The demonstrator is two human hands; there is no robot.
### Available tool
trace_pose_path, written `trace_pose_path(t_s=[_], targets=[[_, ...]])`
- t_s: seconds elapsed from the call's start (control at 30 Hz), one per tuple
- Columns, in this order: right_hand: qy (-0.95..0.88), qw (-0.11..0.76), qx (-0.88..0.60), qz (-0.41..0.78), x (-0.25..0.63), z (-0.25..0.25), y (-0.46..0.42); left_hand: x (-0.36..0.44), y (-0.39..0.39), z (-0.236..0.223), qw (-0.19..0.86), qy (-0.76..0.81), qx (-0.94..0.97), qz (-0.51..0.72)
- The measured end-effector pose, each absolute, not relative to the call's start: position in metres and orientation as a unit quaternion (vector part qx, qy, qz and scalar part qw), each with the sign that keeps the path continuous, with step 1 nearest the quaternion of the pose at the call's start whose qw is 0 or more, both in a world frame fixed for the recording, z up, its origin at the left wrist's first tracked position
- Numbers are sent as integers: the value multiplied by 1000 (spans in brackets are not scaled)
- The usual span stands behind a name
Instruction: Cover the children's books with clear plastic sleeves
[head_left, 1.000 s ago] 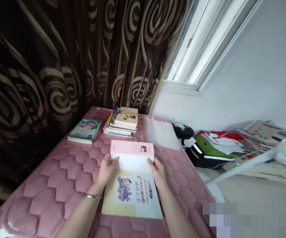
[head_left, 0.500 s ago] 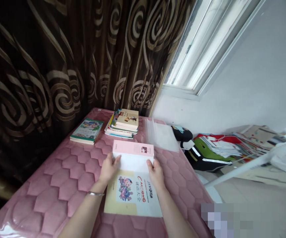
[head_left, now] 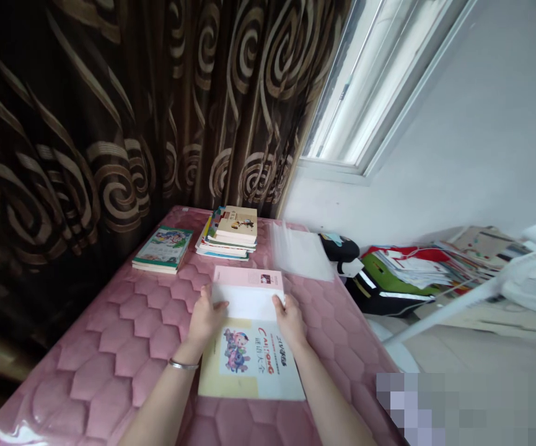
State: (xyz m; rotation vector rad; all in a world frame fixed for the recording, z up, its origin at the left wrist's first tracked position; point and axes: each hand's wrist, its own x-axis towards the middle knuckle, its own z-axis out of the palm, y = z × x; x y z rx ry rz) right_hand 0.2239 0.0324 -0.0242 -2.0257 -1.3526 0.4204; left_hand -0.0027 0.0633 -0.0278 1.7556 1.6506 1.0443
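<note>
A book (head_left: 240, 387) with a pale yellow and light blue cover, cartoon figures and Chinese lettering lies on the pink quilted mattress (head_left: 91, 371). Just beyond its far edge is a white piece (head_left: 246, 301) that ends in a pink printed strip (head_left: 244, 277); whether this joins the book, I cannot tell. My left hand (head_left: 208, 319) grips the white piece at its left side, thumb on top. At the right side my right hand (head_left: 290, 319) holds the same piece, thumb also on top. The fingers underneath are hidden.
Behind lie a stack of books (head_left: 230, 235), a green-edged pair of books (head_left: 163, 248) and clear plastic sheets (head_left: 302, 251). Dark curtains (head_left: 193, 111) hang at the back. Right of the bed are a green and black bag (head_left: 383, 285), piled papers (head_left: 416, 269) and a white fan (head_left: 463, 310).
The view has shifted slightly. Both hands keep their hold on the white piece, which stays in nearly the same place beyond the book.
</note>
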Motion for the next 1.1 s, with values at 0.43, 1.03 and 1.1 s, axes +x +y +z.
trace_pose_path(t_s=[0.43,1.03,1.1], targets=[[-550,217,-801,93,222,-21,55,43,-57,7,80,369,925,49],[-609,234,-750,113,220,-26,42,34,-76,11,-50,245,968,-11],[-606,226,-754,113,220,-25,41,35,-69,14,19,295,955,-3]])
